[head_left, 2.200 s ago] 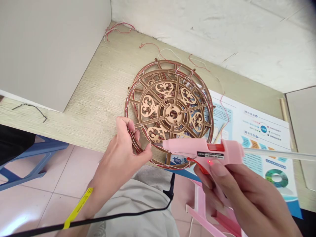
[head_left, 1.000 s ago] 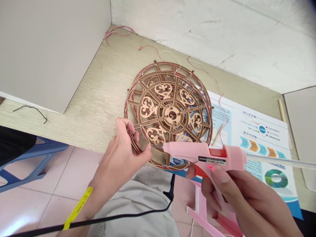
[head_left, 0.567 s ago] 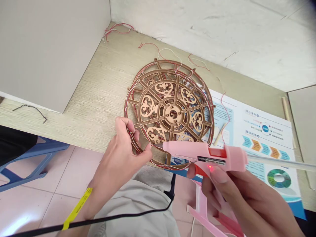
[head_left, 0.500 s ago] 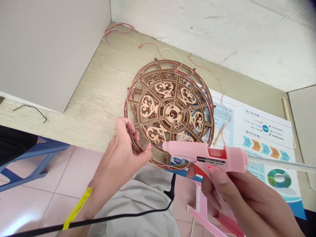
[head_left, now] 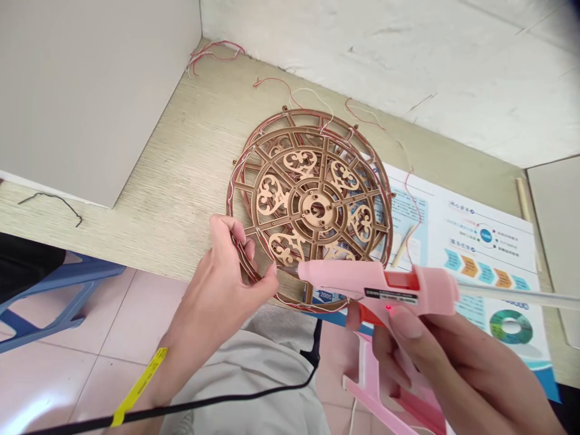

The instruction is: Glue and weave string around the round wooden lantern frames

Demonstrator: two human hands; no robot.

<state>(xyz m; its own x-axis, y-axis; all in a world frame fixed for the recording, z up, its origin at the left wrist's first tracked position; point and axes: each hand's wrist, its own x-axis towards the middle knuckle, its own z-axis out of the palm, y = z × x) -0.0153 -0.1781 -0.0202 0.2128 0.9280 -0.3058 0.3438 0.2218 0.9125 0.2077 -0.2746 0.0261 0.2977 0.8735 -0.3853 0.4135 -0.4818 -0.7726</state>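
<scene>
My left hand [head_left: 231, 272] pinches the near left rim of a brown round openwork frame [head_left: 325, 175], with thumb and fingers closed on the rim and the wires along it. Red and white wires [head_left: 235, 172] run around that rim. A similar round frame [head_left: 290, 115] lies beneath, offset toward the wall. In my right hand [head_left: 421, 338] is a pink hot glue gun [head_left: 344, 279] with a red light lit and a clear glue stick [head_left: 512, 293] out of its back. Its nozzle points left, close to the frame's near edge by my left thumb; whether it touches I cannot tell.
A printed poster [head_left: 493, 272] lies under the frames' right side. Loose red and white wires [head_left: 217, 51] trail toward the wall. A grey panel [head_left: 90, 90] stands at left. Below the table are a blue stool [head_left: 58, 296] and a pink stool [head_left: 367, 368]. A black cable [head_left: 217, 399] crosses my left forearm.
The glue gun has shifted very slightly to the right, its nozzle still near my left thumb. My left hand keeps its grip on the rim, and the frames stay in place.
</scene>
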